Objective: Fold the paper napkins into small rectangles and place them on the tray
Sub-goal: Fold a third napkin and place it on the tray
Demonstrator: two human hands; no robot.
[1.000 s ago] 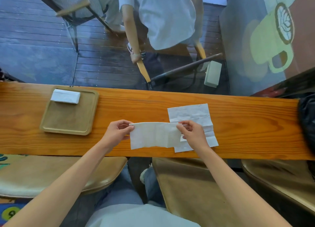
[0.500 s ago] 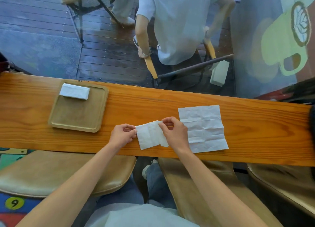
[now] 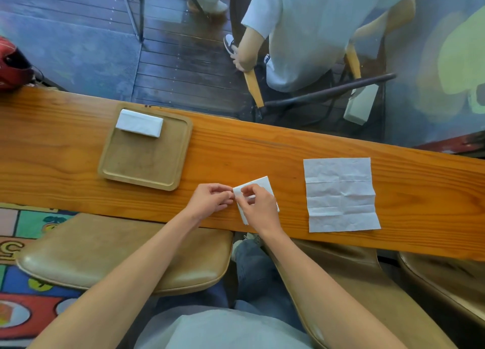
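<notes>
Napkin folding — one done, one in hand, one waiting

Napkins, paper, white: three in view.

Item one — folded napkin (image 3: 139, 123), a small rectangle, lying at the far left corner of the tray (image 3: 181, 149). Counted as finished and placed.

Item two — napkin in hand (image 3: 258, 186), folded down to a small piece, at the near edge of the counter (image 3: 262, 149), just right of the tray and apart from it. The left hand (image 3: 210, 200) pinches its left edge between thumb and fingertips; the right hand (image 3: 258, 208) lies over it, thumb and forefinger pressed together on the same edge. Much of the piece is hidden under the right hand, so whether the last fold is complete cannot be told. Judged: final crease being made or squared up; the carry to the tray not yet done.

Item three — flat napkin (image 3: 341, 194), fully opened, creased in a grid, lying on the counter well to the right of the hands. Untouched; every fold remains.

Tray, wooden, square with rounded corners: one. Most of its floor is bare, with room enough for the remaining two.

Tally by judgement — one of three delivered, the second close to ready, the third not begun. No further napkins show on the counter.
</notes>
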